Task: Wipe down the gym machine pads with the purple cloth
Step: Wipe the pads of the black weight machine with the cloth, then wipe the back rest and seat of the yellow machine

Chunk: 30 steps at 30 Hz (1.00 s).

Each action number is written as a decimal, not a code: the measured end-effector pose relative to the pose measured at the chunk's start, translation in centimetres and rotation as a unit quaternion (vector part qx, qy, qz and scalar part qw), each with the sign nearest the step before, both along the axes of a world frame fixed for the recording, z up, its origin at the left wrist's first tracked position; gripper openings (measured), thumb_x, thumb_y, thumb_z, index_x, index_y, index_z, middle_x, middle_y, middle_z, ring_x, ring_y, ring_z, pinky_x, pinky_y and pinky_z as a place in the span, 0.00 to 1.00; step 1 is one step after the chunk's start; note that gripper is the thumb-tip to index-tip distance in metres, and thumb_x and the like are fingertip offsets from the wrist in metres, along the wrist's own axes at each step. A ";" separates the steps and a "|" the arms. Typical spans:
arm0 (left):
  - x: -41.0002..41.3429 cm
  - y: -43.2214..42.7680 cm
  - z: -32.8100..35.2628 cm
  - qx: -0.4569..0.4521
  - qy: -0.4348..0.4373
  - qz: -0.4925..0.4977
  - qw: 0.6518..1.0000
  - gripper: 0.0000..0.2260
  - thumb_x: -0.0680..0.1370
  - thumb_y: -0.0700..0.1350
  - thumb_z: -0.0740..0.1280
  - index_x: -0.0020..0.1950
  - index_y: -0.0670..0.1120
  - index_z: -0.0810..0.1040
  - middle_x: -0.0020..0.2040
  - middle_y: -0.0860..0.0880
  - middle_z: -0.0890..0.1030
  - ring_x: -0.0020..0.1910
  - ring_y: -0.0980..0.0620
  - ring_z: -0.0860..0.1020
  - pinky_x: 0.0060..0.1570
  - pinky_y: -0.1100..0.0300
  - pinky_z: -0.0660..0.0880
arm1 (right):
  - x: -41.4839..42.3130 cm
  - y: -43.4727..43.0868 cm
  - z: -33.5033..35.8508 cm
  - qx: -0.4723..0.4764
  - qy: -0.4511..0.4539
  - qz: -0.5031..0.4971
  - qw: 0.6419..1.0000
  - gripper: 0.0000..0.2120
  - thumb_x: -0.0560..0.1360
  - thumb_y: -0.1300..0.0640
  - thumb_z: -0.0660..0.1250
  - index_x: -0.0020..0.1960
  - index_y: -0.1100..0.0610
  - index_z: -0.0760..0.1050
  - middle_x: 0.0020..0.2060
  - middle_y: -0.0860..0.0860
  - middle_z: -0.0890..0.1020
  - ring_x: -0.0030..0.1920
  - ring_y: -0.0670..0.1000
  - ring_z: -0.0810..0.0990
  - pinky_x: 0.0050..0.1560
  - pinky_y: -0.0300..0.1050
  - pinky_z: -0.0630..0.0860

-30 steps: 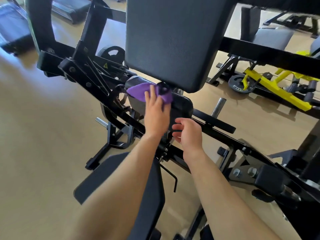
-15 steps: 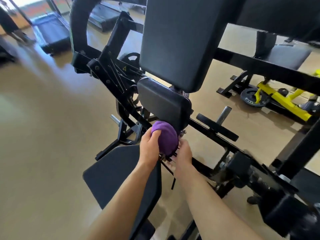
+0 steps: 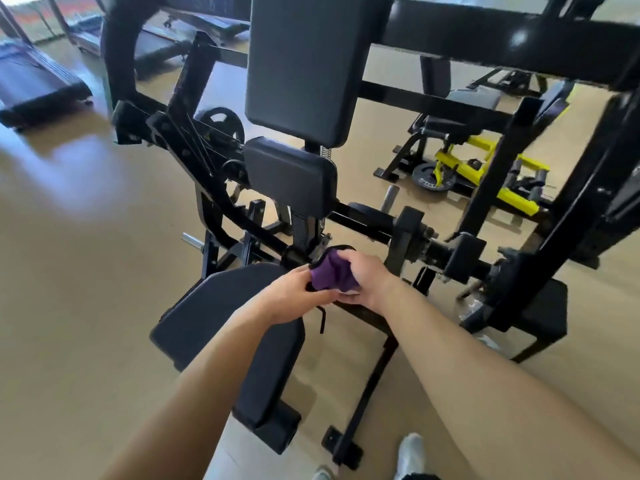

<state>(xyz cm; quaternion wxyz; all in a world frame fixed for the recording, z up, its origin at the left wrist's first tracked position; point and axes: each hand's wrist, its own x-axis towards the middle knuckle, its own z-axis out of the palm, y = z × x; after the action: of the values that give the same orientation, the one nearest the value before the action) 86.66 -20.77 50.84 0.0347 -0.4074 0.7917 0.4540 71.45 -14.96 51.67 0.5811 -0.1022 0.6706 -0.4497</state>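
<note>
The purple cloth [image 3: 333,274] is bunched between both hands, just above the back edge of the black seat pad [image 3: 221,323]. My right hand [image 3: 365,278] grips the cloth from the right and over its top. My left hand [image 3: 294,296] holds its lower left side with the fingers curled under it. Straight above stand the small black lumbar pad [image 3: 289,178] and the tall black back pad [image 3: 308,67], both apart from the cloth.
The machine's black frame [image 3: 485,46] runs across the top and down the right. A yellow machine [image 3: 485,174] with a weight plate stands behind. Treadmills [image 3: 34,84] are at the far left. My shoes [image 3: 410,455] show at the bottom on the tan floor.
The cloth came off the small lumbar pad and moved down toward the seat. My right hand, empty before, now grips the cloth together with my left. The view pulled back.
</note>
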 end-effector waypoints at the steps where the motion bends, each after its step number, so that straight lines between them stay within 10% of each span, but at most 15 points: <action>1: -0.2 0.9 0.5 -0.004 -0.011 0.006 1.000 0.12 0.76 0.63 0.66 0.54 0.59 0.79 0.50 0.57 0.80 0.49 0.58 0.78 0.50 0.59 0.73 | -0.3 1.0 0.3 0.013 0.038 0.030 0.999 0.10 0.81 0.50 0.64 0.56 0.54 0.78 0.52 0.57 0.83 0.49 0.56 0.81 0.41 0.50 0.79; 5: -2.2 3.6 1.1 -0.062 0.027 0.085 0.994 0.03 0.78 0.51 0.68 0.48 0.53 0.76 0.42 0.54 0.82 0.43 0.52 0.81 0.40 0.61 0.75 | -2.4 5.1 1.4 0.039 0.127 0.127 0.983 0.08 0.82 0.48 0.62 0.53 0.52 0.76 0.53 0.56 0.83 0.51 0.55 0.81 0.47 0.50 0.78; 14: -13.9 15.6 -2.8 -0.002 -0.021 0.056 0.998 0.21 0.72 0.36 0.65 0.64 0.49 0.78 0.52 0.43 0.84 0.49 0.42 0.83 0.50 0.51 0.81 | -11.2 17.0 -0.5 0.055 0.306 0.364 0.878 0.09 0.83 0.53 0.58 0.61 0.47 0.73 0.48 0.52 0.81 0.44 0.53 0.80 0.39 0.44 0.79; 30: -46.8 29.6 -0.1 -0.036 0.047 -0.023 0.998 0.11 0.76 0.46 0.70 0.58 0.50 0.81 0.50 0.48 0.85 0.47 0.50 0.83 0.50 0.54 0.81 | -46.6 34.9 0.0 0.091 0.293 0.192 0.932 0.09 0.82 0.49 0.61 0.59 0.51 0.75 0.48 0.54 0.82 0.48 0.54 0.82 0.48 0.51 0.81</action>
<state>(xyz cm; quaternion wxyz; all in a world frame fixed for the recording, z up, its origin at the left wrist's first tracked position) 39.90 8.83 50.76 -0.0065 -0.3681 0.8178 0.4424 24.84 19.89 51.66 0.4412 -0.3032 0.8164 -0.2167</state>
